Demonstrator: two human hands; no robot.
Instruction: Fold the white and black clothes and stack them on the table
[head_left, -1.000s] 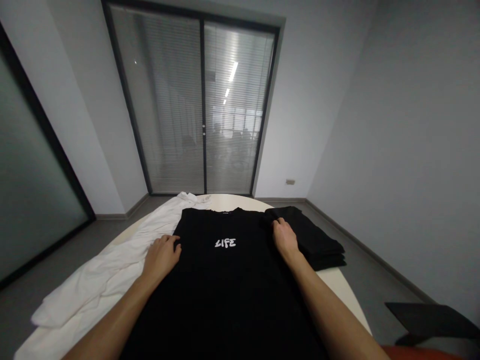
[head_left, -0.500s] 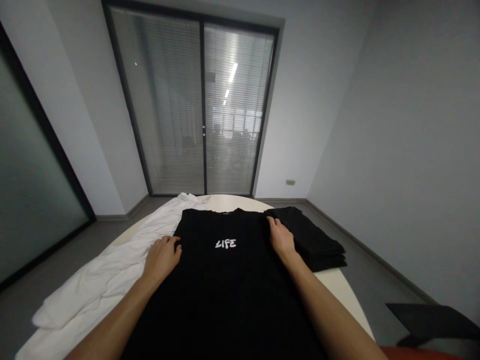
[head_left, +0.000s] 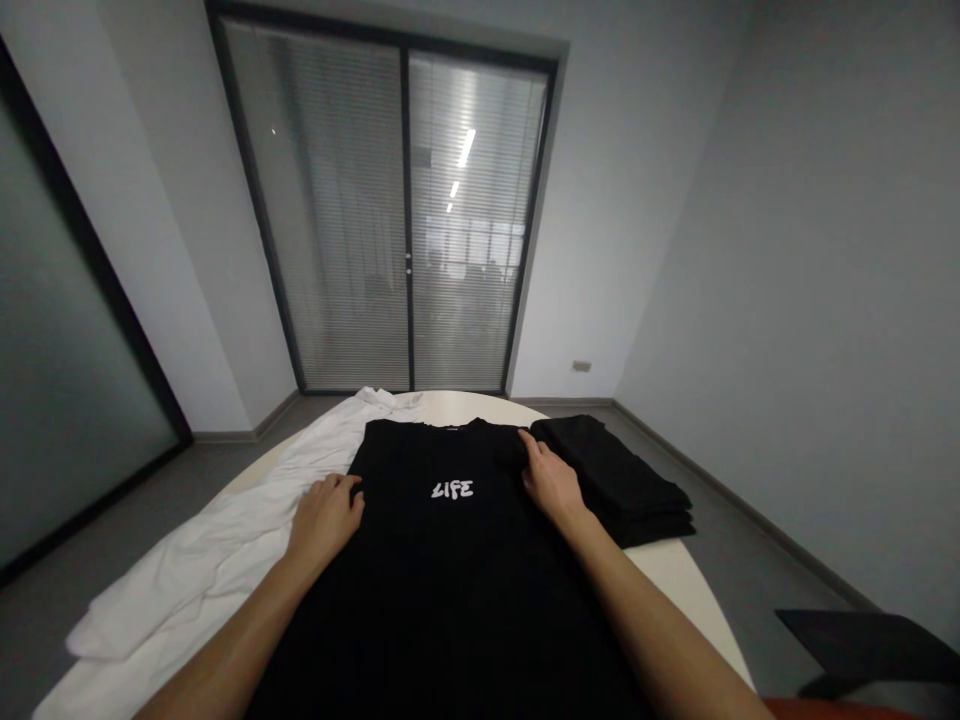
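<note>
A black T-shirt [head_left: 442, 570] lies spread on the table in front of me, its white printed lettering [head_left: 452, 489] upside down to my view and its neckline at the far end. My left hand [head_left: 326, 515] rests at the shirt's left edge, fingers slightly bent and thumb apart. At the right edge, just below the shoulder, my right hand [head_left: 553, 480] has the shirt's fabric; the index finger points forward and the other fingertips are partly hidden. Right beside that hand sits a stack of folded black garments [head_left: 615, 475].
White crumpled cloth [head_left: 225, 540] covers the left side of the round cream table [head_left: 694, 590]. A dark chair part [head_left: 870, 640] stands at the lower right. Beyond the table are a glass door with blinds [head_left: 465, 300] and grey walls.
My right hand has shifted slightly left, inward along the shirt's right edge near the shoulder. My left hand has stayed in place.
</note>
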